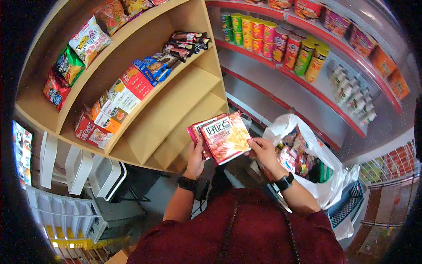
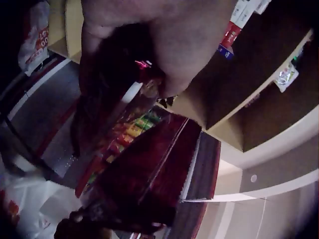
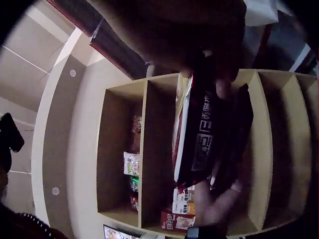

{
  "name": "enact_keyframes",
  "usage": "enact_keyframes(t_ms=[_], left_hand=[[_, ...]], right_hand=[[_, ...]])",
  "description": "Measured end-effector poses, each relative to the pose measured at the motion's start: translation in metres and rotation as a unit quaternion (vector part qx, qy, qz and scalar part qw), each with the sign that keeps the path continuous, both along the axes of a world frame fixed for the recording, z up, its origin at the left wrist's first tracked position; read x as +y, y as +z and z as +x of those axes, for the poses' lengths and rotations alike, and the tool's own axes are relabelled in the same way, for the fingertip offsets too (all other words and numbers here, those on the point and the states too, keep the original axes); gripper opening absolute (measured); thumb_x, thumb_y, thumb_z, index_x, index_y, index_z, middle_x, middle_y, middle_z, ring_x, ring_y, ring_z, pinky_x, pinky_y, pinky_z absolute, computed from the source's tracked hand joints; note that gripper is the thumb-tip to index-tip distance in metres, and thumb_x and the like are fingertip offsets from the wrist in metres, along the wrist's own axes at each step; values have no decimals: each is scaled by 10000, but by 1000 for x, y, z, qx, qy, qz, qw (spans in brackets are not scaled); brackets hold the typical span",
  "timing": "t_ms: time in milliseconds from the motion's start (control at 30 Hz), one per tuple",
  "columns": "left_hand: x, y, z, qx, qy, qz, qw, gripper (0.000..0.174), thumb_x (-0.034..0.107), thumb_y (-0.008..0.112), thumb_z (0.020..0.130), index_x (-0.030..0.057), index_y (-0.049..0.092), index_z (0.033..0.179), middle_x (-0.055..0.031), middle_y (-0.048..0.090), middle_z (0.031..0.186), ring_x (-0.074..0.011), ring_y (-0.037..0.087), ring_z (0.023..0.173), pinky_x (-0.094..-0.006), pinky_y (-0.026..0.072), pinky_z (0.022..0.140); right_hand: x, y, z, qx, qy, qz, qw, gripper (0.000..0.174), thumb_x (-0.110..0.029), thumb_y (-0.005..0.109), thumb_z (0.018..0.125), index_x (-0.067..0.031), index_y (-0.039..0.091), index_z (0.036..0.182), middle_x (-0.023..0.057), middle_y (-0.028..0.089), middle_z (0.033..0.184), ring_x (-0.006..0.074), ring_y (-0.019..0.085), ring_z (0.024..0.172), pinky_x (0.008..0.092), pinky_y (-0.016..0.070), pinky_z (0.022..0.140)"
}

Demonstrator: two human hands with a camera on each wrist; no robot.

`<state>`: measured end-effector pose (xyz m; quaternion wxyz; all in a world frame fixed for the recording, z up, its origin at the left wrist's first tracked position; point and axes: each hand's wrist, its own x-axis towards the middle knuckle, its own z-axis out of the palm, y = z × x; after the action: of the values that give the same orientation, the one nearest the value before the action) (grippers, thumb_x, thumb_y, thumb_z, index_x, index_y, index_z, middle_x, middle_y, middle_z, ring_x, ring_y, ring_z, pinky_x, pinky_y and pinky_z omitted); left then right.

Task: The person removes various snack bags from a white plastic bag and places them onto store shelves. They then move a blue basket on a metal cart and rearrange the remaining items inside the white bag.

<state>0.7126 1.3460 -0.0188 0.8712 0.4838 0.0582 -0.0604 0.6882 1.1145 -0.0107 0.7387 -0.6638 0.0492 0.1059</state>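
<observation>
In the head view, my left hand (image 1: 195, 159) grips a red snack pack (image 1: 192, 132) at its lower left edge. A second pack, a flat red and yellow snack box (image 1: 228, 138) with large black lettering, overlaps it in front. My right hand (image 1: 265, 154) pinches that front box at its right edge, thumb on the printed face. The right wrist view shows the box's dark side (image 3: 202, 132) edge-on, with the other dark pack (image 3: 237, 129) close beside it. Shadow covers much of the dark red pack (image 2: 149, 174) in the left wrist view.
A wooden shelf (image 1: 180, 94) ahead bears snack boxes (image 1: 125, 94) and chip bags (image 1: 88, 42). To the right, a red-edged rack (image 1: 281, 68) carries canisters (image 1: 292, 50) and small bottles (image 1: 351, 94). A white plastic bag (image 1: 325, 176) full of snacks stands by my right arm.
</observation>
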Motion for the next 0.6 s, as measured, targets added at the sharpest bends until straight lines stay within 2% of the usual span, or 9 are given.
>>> enact_keyframes(t_ms=[100, 167, 200, 300, 367, 400, 433, 500, 600], left_hand=[[29, -24, 43, 49, 33, 33, 998, 289, 115, 481, 858, 17, 441, 1128, -81, 550, 1059, -180, 570, 906, -315, 478, 772], [49, -38, 82, -130, -19, 234, 963, 292, 107, 500, 838, 26, 450, 1113, -85, 554, 1049, -191, 577, 891, -315, 481, 764], [53, -30, 109, 17, -15, 23, 999, 277, 73, 529, 810, 28, 472, 1077, -93, 558, 1029, -213, 578, 887, -333, 492, 748], [94, -108, 205, 34, 32, -21, 999, 268, 35, 558, 776, 25, 496, 1037, -99, 564, 1004, -230, 578, 885, -357, 504, 727], [107, -134, 266, 41, 48, -4, 998, 279, 28, 571, 764, 22, 498, 1034, -104, 566, 996, -233, 580, 880, -359, 505, 726], [112, -148, 295, 50, 73, 8, 996, 290, 22, 584, 752, 18, 501, 1030, -108, 568, 987, -237, 581, 875, -361, 506, 725], [116, -166, 323, 59, 99, 19, 993, 302, 16, 598, 740, 15, 503, 1026, -112, 570, 979, -240, 583, 870, -363, 508, 723], [127, -203, 374, 45, 113, 50, 991, 297, 6, 602, 730, 10, 512, 1013, -120, 571, 980, -244, 586, 868, -358, 502, 740], [154, -259, 458, 73, 111, -37, 990, 251, -5, 598, 727, 10, 527, 968, -84, 576, 841, -184, 571, 668, -302, 486, 578]], right_hand=[[9, -5, 16, 21, -37, -11, 999, 261, -251, 499, 873, -3, 570, 909, 38, 601, 760, 105, 592, 616, 190, 425, 521], [18, -7, 27, 37, -90, 15, 995, 258, -254, 503, 870, -6, 572, 897, 38, 600, 752, 105, 594, 628, 192, 423, 518], [21, -21, 36, 26, -103, -42, 993, 261, -246, 508, 868, 4, 581, 876, 36, 598, 737, 97, 574, 598, 191, 411, 514], [42, -27, 63, -37, -163, -176, 970, 266, -238, 517, 863, 18, 590, 865, 32, 586, 702, 72, 527, 567, 193, 389, 507], [56, -20, 82, 3, -187, -149, 971, 264, -224, 534, 851, 32, 596, 871, 35, 573, 670, 66, 483, 566, 211, 381, 517], [61, -35, 93, -25, -196, -224, 954, 261, -217, 549, 840, 37, 598, 873, 35, 565, 651, 75, 485, 593, 234, 393, 530], [68, -24, 104, 26, -204, -174, 963, 245, -219, 562, 817, 18, 607, 863, 166, 604, 709, 213, 579, 605, 296, 443, 568], [77, -58, 120, -10, -202, -234, 951, 253, -230, 571, 815, 16, 608, 860, 145, 592, 666, 196, 572, 572, 295, 438, 541], [89, -111, 130, 64, -213, -248, 943, 229, -218, 579, 813, 5, 614, 850, 101, 581, 637, 153, 556, 570, 276, 427, 528]])
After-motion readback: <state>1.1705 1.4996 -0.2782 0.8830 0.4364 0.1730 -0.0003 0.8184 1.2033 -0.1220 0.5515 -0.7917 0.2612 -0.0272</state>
